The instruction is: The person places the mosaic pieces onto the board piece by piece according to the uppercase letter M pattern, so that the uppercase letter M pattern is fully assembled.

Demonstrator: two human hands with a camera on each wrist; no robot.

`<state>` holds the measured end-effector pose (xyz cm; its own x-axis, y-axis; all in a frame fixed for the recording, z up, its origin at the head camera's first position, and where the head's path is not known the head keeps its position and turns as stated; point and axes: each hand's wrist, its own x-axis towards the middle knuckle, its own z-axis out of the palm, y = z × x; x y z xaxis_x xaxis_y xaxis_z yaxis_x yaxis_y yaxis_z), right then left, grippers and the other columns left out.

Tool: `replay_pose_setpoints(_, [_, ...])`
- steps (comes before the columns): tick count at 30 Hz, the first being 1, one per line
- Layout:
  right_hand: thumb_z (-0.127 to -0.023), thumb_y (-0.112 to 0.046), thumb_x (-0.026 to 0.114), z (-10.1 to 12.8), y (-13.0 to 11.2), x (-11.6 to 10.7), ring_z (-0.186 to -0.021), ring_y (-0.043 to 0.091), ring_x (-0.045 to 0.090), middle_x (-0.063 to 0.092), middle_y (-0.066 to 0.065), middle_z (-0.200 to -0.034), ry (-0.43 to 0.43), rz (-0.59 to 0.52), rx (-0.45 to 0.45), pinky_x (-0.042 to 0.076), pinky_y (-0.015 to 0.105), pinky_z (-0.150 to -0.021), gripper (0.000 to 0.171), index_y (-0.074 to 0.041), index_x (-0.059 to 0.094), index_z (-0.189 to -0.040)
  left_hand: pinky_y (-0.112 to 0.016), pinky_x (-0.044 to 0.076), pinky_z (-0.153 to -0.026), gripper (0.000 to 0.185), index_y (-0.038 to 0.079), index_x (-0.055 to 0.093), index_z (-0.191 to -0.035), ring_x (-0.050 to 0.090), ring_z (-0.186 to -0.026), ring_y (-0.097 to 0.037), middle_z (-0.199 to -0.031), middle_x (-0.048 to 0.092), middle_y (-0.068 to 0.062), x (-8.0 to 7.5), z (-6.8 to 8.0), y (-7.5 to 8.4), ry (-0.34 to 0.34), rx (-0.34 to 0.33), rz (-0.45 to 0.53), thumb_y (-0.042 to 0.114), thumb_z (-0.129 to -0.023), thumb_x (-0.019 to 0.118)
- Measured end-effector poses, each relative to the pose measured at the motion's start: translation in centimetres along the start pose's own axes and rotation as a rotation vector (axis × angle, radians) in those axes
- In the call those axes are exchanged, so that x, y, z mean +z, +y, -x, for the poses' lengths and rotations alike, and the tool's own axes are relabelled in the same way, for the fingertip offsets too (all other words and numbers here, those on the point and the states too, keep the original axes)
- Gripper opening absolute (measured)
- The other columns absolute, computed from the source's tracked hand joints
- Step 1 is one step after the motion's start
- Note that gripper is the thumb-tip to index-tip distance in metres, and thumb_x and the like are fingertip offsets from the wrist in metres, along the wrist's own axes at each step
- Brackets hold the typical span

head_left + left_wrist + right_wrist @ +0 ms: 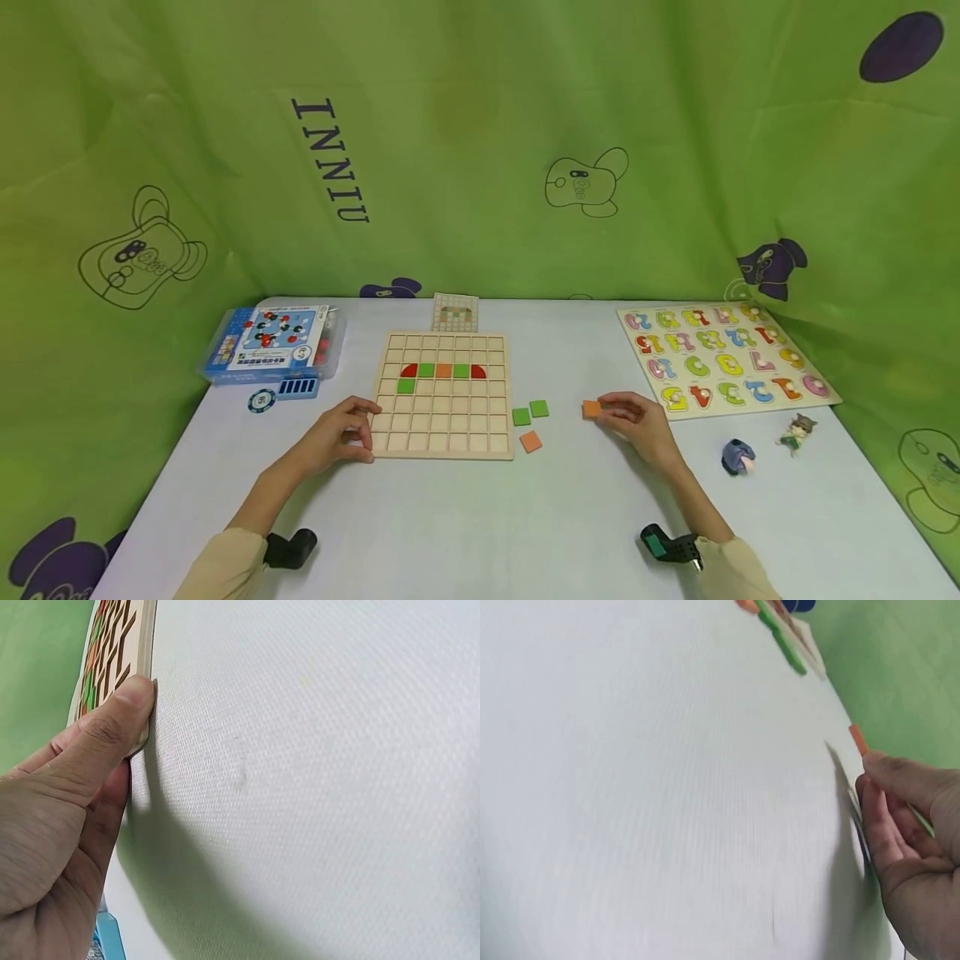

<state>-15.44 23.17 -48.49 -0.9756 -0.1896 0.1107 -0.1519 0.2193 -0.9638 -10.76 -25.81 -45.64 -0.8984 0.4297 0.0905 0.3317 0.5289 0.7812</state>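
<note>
A wooden grid board [452,423] lies on the table, with a row of red, green and orange pieces set in it and one green tile [406,386] below the row's left end. My left hand [335,435] grips the board's left side, the thumb [135,691] on its edge in the left wrist view. Right of the board, my right hand [642,425] pinches an orange square tile [591,409] between thumb and fingers. That tile [858,738] appears raised off the table in the right wrist view. Two green tiles [538,408] and another orange tile [531,442] lie between board and right hand.
Behind the board is a small pattern card [455,312]. A plastic box [273,343], a round chip [262,401] and a blue piece [298,389] sit at left. At right are a number puzzle board [720,408] and two small figures [738,457].
</note>
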Motion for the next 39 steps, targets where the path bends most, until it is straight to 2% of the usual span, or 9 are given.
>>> replay_pose_setpoints(4, [-0.084, 0.009, 0.066, -0.4, -0.5, 1.0, -0.086, 0.008, 0.066, 0.059, 0.034, -0.114, 0.018, -0.025, 0.036, 0.053, 0.015, -0.077, 0.031, 0.014, 0.058, -0.114, -0.041, 0.054, -0.085, 0.024, 0.009, 0.06, -0.068, 0.048, -0.113, -0.042, -0.123, 0.049, -0.023, 0.1, -0.1, -0.1, -0.008, -0.013, -0.006, -0.001, -0.068, 0.082])
replay_pose_setpoints(11, [-0.084, 0.006, 0.068, -1.3, -1.4, 3.3, -0.087, 0.006, 0.065, 0.06, 0.031, -0.116, 0.042, -0.065, 0.095, 0.053, 0.017, -0.077, 0.032, 0.012, 0.058, -0.114, -0.039, 0.055, -0.083, 0.024, 0.008, 0.06, -0.067, 0.05, -0.11, -0.041, -0.121, 0.05, -0.023, 0.1, -0.2, -0.1, -0.005, 0.0, -0.014, -0.002, -0.067, 0.082])
replay_pose_setpoints(22, [-0.083, 0.005, 0.07, -2.4, -2.7, 7.1, -0.085, 0.01, 0.067, 0.064, 0.026, -0.111, 0.045, -0.111, 0.133, 0.055, 0.019, -0.074, 0.032, 0.009, 0.061, -0.112, -0.043, 0.054, -0.084, 0.025, 0.008, 0.06, -0.067, 0.049, -0.112, -0.043, -0.121, 0.05, -0.023, 0.0, -0.1, 0.3, 0.001, -0.022, -0.011, -0.003, -0.067, 0.082])
replay_pose_setpoints(39, [-0.079, 0.005, 0.074, -3.4, -4.5, 14.0, -0.079, 0.022, 0.068, 0.069, 0.02, -0.1, 0.04, -0.145, 0.087, 0.055, 0.019, -0.067, 0.025, 0.005, 0.067, -0.103, -0.043, 0.053, -0.085, 0.025, 0.006, 0.06, -0.067, 0.048, -0.113, -0.043, -0.12, 0.051, -0.024, 0.1, -0.1, 0.4, 0.015, -0.031, -0.003, -0.005, -0.066, 0.082])
